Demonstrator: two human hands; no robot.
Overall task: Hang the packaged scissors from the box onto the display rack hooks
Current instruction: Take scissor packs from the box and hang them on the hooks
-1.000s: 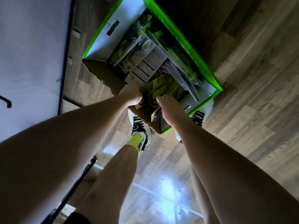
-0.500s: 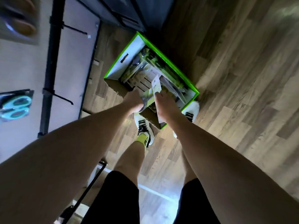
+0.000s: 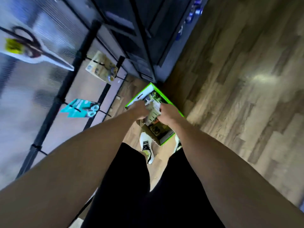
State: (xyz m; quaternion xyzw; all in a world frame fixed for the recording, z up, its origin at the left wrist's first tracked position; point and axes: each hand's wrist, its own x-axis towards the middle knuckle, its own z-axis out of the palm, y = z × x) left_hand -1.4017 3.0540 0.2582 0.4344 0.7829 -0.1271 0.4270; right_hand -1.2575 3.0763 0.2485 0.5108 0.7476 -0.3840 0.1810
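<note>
While the green box [image 3: 166, 140] sits on the floor, left hand [image 3: 139, 109] and right hand [image 3: 167, 113] fingers pinch a scissors package [image 3: 153, 111] above it.

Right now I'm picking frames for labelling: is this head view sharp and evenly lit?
Head view: no. The rack and hung packs at left smear with motion blur; the pack between both hands is soft, its print unreadable; glare patches the floor at right; wide-angle distortion stretches the forearms.
</note>
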